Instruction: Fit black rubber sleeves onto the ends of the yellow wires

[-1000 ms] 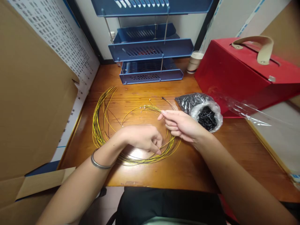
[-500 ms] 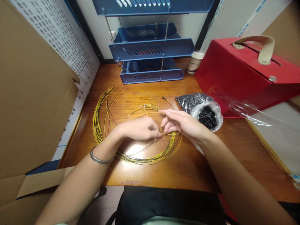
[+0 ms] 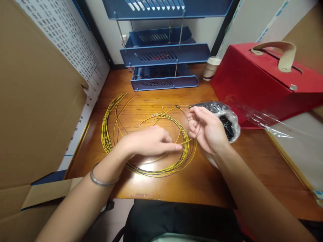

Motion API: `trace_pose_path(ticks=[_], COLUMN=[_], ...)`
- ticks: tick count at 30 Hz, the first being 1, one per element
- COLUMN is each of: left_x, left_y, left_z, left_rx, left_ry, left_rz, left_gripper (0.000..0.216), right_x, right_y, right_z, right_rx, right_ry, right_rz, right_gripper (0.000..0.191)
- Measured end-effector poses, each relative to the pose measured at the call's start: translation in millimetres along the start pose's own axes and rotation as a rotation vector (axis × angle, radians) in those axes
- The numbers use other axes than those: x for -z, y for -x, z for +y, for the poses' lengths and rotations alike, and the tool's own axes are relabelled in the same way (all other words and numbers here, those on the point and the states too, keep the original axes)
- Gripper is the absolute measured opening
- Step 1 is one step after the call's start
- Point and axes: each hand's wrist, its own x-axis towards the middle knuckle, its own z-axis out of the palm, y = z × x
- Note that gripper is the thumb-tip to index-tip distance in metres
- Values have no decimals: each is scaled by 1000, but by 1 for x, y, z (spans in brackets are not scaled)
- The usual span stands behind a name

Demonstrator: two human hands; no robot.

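As the right hand (image 3: 209, 130) is moving away, its gripped wire (image 3: 185, 105) is coming loose; I cannot tell if the left hand (image 3: 151, 141) is holding

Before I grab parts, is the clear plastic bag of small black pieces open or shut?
Open. The bag has its mouth spread wide, and the black pieces show inside; the right hand hides part.

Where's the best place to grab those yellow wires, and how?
Probably on the left arc of the yellow wires, from above, closing across the bundle: strands run close together there, apart from the left hand, whereas they spread toward its far end.
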Motion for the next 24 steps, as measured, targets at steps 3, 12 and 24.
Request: trace_pose_path(ticks=[3,12,24], left_x=[-17,-79,-87], left_y=[21,77,84], left_z=[8,-28,-50], left_rx=[13,171,113], left_ry=[-69,-188,-254], left_rz=[118,642,763], left_gripper=[42,39,30], right_x=[2,8,23], right_y=[1,3,9], right_z=[-3,-8,-32], right_rx=[-121,182,268], right_ry=[115,729,1015], right_rz=[-79,-222,-292], right_gripper=[23,28,34])
